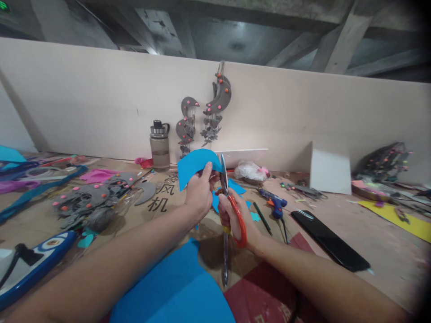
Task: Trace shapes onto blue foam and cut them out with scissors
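My left hand (201, 186) pinches a curved piece of blue felt (193, 162), thumb on top, and holds it up above the cardboard. Through the orange handles of a pair of scissors (239, 220) go the fingers of my right hand (229, 213). The blades point up and away, at the right edge of the felt piece; whether they are cutting into it I cannot tell. Below my hands lies a larger blue sheet (175, 291). Blue offcuts (237, 186) lie behind the scissors.
Right of my hands are a dark pencil (262, 218), a blue glue gun (274, 202) and a black phone-like slab (330, 240). A water bottle (160, 146) stands by the wall. Grey moon-shaped hangings (220, 94) hang there. Grey felt pieces (97, 197) are heaped at left.
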Demonstrator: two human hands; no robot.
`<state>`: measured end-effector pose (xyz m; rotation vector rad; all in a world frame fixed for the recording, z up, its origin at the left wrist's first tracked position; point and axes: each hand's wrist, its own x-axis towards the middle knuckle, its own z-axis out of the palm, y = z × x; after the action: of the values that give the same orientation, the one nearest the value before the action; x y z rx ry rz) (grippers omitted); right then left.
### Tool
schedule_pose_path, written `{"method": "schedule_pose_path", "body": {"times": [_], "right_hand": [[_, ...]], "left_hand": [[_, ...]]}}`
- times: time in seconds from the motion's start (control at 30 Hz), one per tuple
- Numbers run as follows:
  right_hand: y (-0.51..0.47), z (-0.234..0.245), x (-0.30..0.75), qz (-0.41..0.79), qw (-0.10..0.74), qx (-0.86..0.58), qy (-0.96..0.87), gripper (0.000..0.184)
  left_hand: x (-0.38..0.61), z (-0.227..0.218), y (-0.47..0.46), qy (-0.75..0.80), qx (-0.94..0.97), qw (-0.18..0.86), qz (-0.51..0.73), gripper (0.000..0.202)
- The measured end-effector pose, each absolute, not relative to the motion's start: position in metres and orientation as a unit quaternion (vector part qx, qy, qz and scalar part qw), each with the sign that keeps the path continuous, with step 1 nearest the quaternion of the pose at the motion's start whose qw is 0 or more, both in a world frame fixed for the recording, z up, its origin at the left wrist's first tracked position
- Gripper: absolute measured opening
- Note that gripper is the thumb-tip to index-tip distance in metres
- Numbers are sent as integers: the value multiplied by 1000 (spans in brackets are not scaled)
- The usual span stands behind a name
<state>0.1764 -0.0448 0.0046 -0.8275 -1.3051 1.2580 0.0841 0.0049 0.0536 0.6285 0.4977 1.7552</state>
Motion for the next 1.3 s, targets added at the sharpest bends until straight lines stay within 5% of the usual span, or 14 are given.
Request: {"method": "schedule_pose_path", "body": {"times": [1.3], "right_hand": [[-42,-5,179,551,549,-314,-544,39]], "left_hand": [[86,48,6,217,287,561,746,34]]}}
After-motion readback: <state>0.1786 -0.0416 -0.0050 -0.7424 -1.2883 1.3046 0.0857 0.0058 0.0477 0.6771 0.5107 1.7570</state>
